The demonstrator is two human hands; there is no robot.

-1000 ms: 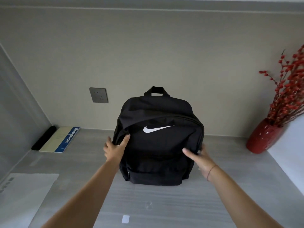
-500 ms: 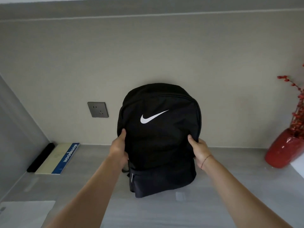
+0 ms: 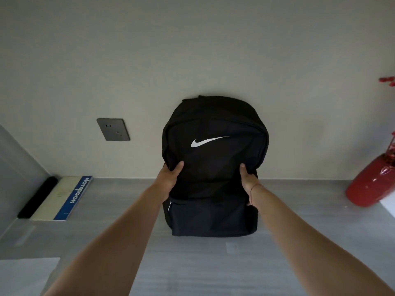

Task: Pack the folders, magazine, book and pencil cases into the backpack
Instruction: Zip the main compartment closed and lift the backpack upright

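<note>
Backpack [image 3: 215, 154]: standing upright on the bench [image 3: 192, 265] at 12 o'clock.
Left hand [image 3: 171, 178]: you are gripping its 9 o'clock side.
Right hand [image 3: 248, 180]: gripping its 3 o'clock side.
Technique: keeping base flat, grips level.

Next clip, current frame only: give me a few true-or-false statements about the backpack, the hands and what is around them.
1. The left hand and the right hand each grip a side of the backpack. True.
2. A book with a blue spine lies on the table, left of the backpack. True.
3. The backpack lies flat on the table. False: it stands upright on it.
4. A vase stands left of the backpack. False: the red vase stands to its right, at the edge of view.
5. The backpack's main zip gapes open. False: it looks closed.
</note>
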